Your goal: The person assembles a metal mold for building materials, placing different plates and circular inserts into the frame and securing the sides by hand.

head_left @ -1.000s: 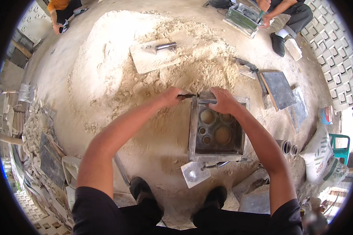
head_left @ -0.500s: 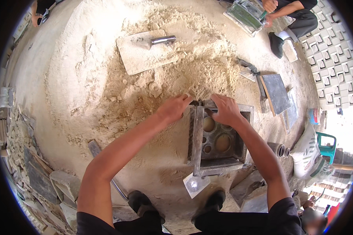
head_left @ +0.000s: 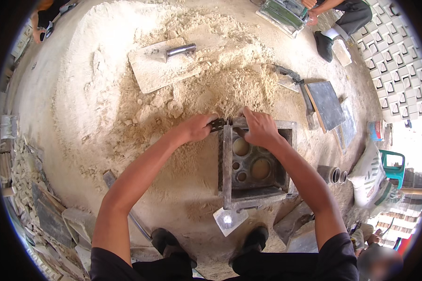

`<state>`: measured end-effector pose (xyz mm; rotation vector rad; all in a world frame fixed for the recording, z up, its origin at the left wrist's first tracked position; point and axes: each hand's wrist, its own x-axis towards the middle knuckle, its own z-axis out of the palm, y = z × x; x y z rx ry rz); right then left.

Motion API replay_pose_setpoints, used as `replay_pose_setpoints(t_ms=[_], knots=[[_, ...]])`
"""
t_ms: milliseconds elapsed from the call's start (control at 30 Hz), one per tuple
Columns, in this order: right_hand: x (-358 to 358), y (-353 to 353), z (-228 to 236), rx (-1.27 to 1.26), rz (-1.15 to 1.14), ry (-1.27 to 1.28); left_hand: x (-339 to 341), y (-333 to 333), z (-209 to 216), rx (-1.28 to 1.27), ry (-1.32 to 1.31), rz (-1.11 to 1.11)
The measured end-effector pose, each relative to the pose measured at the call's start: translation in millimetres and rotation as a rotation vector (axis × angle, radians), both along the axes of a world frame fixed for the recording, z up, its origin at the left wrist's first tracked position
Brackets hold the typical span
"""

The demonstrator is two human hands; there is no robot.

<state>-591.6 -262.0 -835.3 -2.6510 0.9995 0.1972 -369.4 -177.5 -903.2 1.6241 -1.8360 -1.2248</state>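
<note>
A dark metal box mould (head_left: 258, 201), caked with dust, sits on the ground just right of centre, its floor set with several round shapes. At its far left corner my left hand (head_left: 198, 128) is closed on a dark metal latch-like piece (head_left: 216, 124) that sticks out from the frame. My right hand (head_left: 261, 128) wraps over the mould's far rim, thumb on the inner side; its fingertips are partly hidden. Against the near side of the mould lies a shiny square metal plate (head_left: 229, 221).
A flat shovel-like plate with a metal handle (head_left: 164, 63) rests on the pale powder heap (head_left: 211, 100) beyond. Dark boards (head_left: 325, 106), pipe-like cylinders (head_left: 332, 173) and a white sack (head_left: 366, 175) are right. A long-handled tool (head_left: 126, 203) lies left. Another person's hands (head_left: 312, 14) work far right.
My left hand has shifted left, away from the mould's corner, and more of the dark metal piece shows. My right hand stays on the far rim. The whole view has shifted slightly.
</note>
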Motion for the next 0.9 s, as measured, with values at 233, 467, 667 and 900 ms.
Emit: replay_pose_setpoints(t_ms=[233, 467, 667, 900], knots=[[-0.4, -3.0, -2.5, 0.012, 0.018, -0.060, 1.3, -5.1, 1.3, -0.259, -0.148, -0.025], [-4.7, -9.8, -8.2, 0.013, 0.007, -0.011, -41.5, 35.3, 27.4, -0.323, -0.612, 0.046], [2.8, -3.8, 1.4, 0.036, 0.015, -0.004, -31.5, 19.8, -8.1, -0.167, -0.477, 0.129], [3.6, -1.2, 3.6, 0.050, -0.018, 0.011, -28.6, 8.7, 10.0, -0.172, -0.489, 0.017]])
